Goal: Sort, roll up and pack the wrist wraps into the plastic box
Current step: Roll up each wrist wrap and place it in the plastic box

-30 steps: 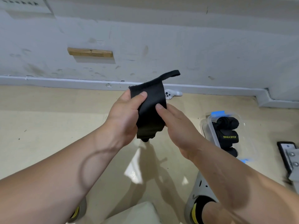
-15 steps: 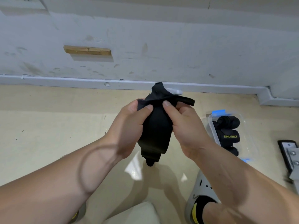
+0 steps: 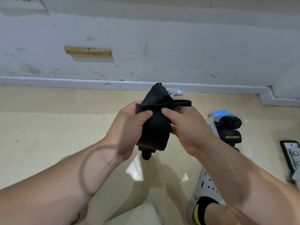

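Observation:
I hold a black wrist wrap in the air in front of me, above the floor. My left hand grips its left edge, thumb on top. My right hand pinches its right side, thumb pressed on the cloth. The wrap's top end is crumpled and its thin loop sticks out to the right. A clear plastic box with a blue clip lies on the floor to the right. Inside it sit rolled black wraps, one with yellow lettering.
A beige floor runs to a grey wall with a skirting board. A small white object lies by the skirting behind the wrap. A dark device lies at the right edge. My grey clog is at lower right.
The wrap's top end, upright with the loop up a second ago, has been folded down and bunched. Both hands have dropped slightly and closed in on the cloth.

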